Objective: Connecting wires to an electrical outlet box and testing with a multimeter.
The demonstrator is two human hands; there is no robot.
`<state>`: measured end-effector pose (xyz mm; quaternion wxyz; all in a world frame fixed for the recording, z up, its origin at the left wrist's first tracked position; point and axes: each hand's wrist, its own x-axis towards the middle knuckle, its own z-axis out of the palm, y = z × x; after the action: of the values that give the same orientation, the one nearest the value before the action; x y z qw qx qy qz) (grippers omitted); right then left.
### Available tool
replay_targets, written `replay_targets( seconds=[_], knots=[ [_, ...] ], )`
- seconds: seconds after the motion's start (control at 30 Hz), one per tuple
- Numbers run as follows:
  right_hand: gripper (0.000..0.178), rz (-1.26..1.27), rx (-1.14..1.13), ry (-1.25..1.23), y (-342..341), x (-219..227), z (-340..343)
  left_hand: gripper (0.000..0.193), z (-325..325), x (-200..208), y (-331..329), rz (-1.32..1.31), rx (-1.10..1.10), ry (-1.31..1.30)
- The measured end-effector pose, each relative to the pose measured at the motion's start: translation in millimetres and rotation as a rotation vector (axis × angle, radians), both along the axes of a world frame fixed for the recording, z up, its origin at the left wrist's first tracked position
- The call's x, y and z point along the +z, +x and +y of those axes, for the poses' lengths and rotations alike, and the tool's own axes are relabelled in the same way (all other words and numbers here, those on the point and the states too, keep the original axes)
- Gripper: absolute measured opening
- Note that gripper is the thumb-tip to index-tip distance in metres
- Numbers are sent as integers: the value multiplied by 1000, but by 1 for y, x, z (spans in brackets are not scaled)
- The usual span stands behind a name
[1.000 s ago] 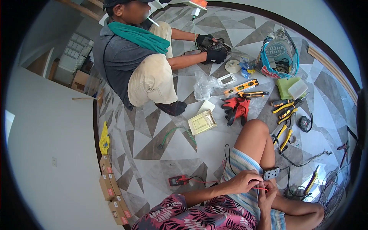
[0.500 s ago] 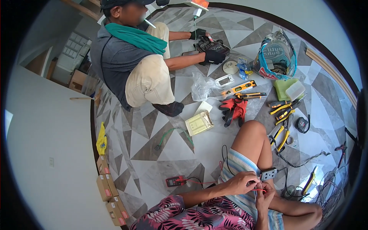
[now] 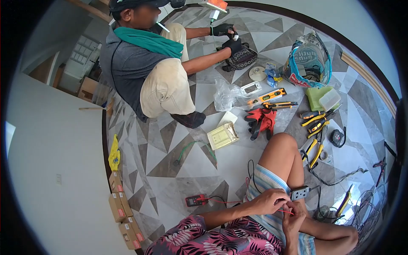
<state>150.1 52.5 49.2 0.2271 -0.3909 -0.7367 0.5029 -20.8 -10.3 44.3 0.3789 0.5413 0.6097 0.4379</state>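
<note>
My left hand point(image 3: 273, 201) is pinched at the fingertips, just above my lap, on something too small to make out. Right against it, my right hand point(image 3: 294, 213) is closed on a thin red wire point(image 3: 285, 211), whose ends are hidden by the fingers. A grey socket outlet point(image 3: 299, 193) with a black cable lies by my leg, just beyond both hands. To the left on the floor is a red and black multimeter point(image 3: 196, 200), with red and black leads running toward my lap.
Across from me a person in black gloves point(image 3: 231, 44) crouches over a patterned pouch point(image 3: 241, 58). Red gloves point(image 3: 262, 122), a yellow spirit level point(image 3: 267, 97), a cream box point(image 3: 223, 136), pliers point(image 3: 315, 154), a tape measure point(image 3: 336, 137) and a sack point(image 3: 307, 63) are spread around.
The other person's gloved hands have come together above the pouch, holding a small white thing. My hands stay together in nearly the same place, with the red wire slightly shifted.
</note>
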Motion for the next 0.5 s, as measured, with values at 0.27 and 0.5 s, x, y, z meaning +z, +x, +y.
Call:
replay_targets(
  seconds=[0.27, 0.5],
  knots=[
    [22, 57, 18, 102, 7, -3, 13, 24, 0, 3, -2, -198, -59, -132],
    [25, 54, 136, 512, 9, -4, 14, 39, 0, 7, -7, -202, -89, -108]
  ],
)
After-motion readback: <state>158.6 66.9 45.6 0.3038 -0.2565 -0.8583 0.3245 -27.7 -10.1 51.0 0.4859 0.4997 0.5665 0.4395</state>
